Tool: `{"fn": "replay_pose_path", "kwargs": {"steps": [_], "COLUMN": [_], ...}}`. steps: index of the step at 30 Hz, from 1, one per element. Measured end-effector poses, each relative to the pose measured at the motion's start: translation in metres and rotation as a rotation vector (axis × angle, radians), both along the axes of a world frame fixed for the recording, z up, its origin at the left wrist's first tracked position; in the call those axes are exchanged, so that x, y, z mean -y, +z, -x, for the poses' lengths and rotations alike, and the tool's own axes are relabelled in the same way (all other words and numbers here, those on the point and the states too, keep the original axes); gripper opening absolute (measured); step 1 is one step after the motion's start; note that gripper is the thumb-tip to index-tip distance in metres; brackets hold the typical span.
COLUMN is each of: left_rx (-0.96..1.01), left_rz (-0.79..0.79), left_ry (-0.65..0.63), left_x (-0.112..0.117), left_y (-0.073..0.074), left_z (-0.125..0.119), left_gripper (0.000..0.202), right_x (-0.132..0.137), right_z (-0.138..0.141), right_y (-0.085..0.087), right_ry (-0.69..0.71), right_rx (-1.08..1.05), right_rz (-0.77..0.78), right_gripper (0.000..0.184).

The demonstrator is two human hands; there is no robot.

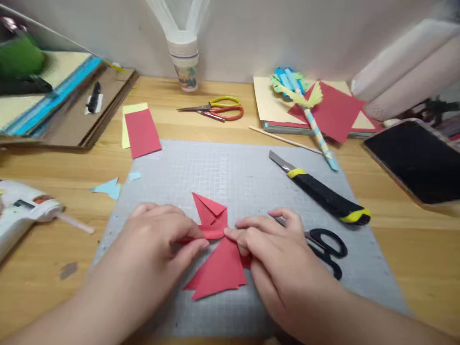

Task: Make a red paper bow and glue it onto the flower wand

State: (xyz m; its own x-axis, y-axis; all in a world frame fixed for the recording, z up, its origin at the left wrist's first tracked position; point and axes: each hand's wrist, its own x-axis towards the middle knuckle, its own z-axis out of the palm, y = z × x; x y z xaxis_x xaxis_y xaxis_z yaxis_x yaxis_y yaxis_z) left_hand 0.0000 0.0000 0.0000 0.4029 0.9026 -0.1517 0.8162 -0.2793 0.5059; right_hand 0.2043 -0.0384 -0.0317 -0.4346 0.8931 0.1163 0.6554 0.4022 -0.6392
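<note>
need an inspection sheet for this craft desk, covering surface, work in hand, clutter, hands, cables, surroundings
Surface: gray cutting mat on a wood-grain table.
Work: folded red paper lying on the mat.
Clutter: cutter with blade out; black-handled scissors partly hidden; blue scrap; glue gun at left.
Hands: left hand pinches the red paper; right hand touches its middle with a fingertip.
Cables: nothing seen.
Surroundings: stacked cups before a pale wall.

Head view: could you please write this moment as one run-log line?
left hand: pinching folded red paper; right hand: touching same paper; surface: grey mat; nearby: black-yellow cutter, blade exposed
</note>
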Motion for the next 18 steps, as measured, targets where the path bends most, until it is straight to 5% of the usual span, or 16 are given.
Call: {"fn": "replay_pose_path", "kwargs": {"steps": [18], "left_rx": [-0.125], "left_rz": [-0.061], "left_ry": [-0.020], "left_x": [-0.003], "left_y": [-0.017], "left_z": [0.000], "left_gripper": [0.015], "right_x": [-0.002], "right_z": [0.001], "right_y": [0.005], "right_ry": [0.020], "right_rx": [0.034], "right_rz": [0.014], "right_gripper": [0.026]}}
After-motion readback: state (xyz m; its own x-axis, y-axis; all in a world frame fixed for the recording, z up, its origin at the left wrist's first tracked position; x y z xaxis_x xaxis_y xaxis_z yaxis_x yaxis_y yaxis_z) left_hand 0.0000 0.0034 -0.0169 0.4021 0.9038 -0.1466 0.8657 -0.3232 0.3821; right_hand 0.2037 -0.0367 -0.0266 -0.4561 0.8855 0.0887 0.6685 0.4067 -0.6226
